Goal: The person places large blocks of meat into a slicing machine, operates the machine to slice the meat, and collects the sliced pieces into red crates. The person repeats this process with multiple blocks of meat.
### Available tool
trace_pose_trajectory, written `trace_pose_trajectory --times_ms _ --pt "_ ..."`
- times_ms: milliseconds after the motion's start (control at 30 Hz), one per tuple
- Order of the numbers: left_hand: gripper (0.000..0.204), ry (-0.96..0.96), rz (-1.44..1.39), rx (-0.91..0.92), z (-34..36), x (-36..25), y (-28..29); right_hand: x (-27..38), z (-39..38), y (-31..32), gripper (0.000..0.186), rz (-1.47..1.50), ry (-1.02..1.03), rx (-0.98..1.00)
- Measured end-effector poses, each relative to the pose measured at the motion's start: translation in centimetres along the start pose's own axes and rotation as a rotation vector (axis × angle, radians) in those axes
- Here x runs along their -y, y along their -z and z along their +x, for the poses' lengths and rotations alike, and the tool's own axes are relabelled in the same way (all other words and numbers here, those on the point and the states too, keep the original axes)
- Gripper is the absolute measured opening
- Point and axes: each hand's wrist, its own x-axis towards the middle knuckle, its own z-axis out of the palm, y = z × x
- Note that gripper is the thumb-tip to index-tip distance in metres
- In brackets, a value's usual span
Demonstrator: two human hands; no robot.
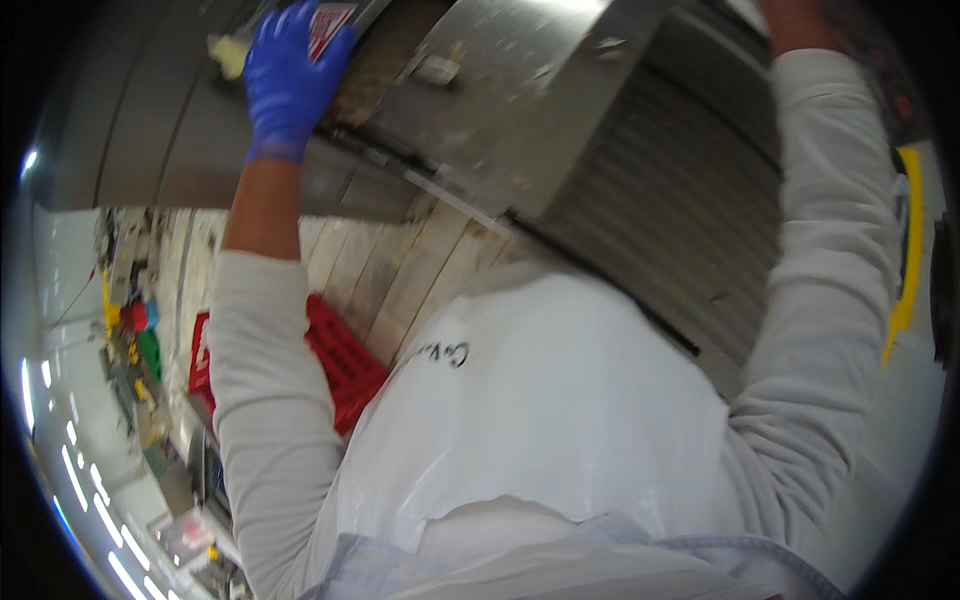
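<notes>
- At the upper left of the frame I see the left hand (288,75) in a blue glove, fingers spread flat on a big steel machine (520,90).
- A pale yellow lump (230,55) sits just beside its fingertips.
- The right hand is cut off at the top right; I cannot tell its grip.
- A red crate (345,365) lies at lower left.

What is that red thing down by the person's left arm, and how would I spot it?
Start at the big steel machine across the top, then drop to the pale wooden boards beneath it. Against them, beside the grey left sleeve, lies a red plastic crate. Its bright red grid of small holes sets it apart.
</notes>
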Motion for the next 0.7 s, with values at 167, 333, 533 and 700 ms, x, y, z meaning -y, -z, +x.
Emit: trace_pose_trajectory --times_ms 167,333,533,700 --pt "0.055 0.108 0.029 0.068 0.6 1.1 -0.1 -0.9 0.0 -3.3 0.047 0.410 -0.150 -0.241" --pt "0.056 0.158 0.033 0.087 0.5 0.9 -0.3 -4.2 -3.1 -4.5 0.057 0.446 -0.228 -0.365" --pt "0.059 0.090 -0.004 0.045 0.2 2.1 -0.7 -6.4 -4.9 -3.1 0.058 0.401 -0.251 -0.295" --pt "0.058 0.040 0.014 0.023 0.3 2.7 -1.5 -6.4 -7.7 -6.0 0.055 0.541 -0.098 -0.271"
